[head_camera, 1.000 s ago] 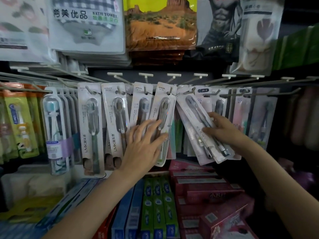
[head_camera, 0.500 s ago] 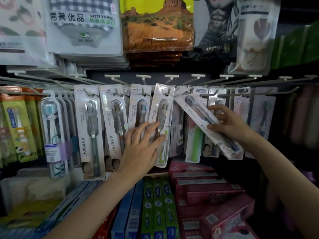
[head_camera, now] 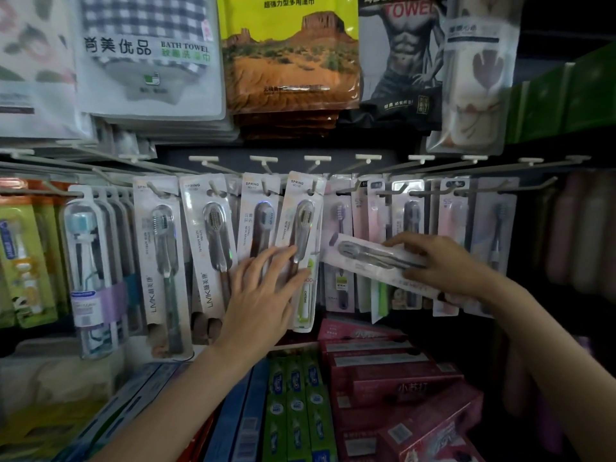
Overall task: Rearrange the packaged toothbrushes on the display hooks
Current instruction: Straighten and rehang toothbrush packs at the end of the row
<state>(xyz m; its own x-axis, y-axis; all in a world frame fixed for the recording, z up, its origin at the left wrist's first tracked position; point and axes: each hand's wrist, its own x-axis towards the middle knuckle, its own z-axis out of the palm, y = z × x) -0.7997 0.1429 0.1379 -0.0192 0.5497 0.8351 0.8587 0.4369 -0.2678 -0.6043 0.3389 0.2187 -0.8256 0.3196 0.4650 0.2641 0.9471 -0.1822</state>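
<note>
Head view: right hand (head_camera: 443,265) grips a loose toothbrush pack (head_camera: 376,261), off its hook and lying nearly flat across the front of the packs hanging right of centre in the hook row. Thumb on top, fingers curled under its right end. The pack's hang-hole end can't be made out: blurred, and partly behind the hand.

Left hand (head_camera: 263,288) is flat, fingers straight and spread, pressing on the SPRING packs (head_camera: 300,248) at the centre of the row. Not gripping anything, just pinning them against the packs behind.

Risks as I read them:
- The loose pack is held by one end only. The free end points left at the pinned packs, so swinging it upright could clip them or nudge one along its hook.
- Hooks (head_camera: 393,191) on the right are packed close and their tips overlap in view. Easy to thread the hole onto the wrong hook, or miss it and drop the pack onto the red boxes (head_camera: 383,365) on the shelf below.
- If the left hand lifts early, the pinned packs swing back and may close whatever gap it's holding.
- Blister plastic looks slick; a thumb-and-finger hold near one end could slip while rotating.
- Packs under the right forearm could get dragged forward off their hooks when the arm moves.
</note>
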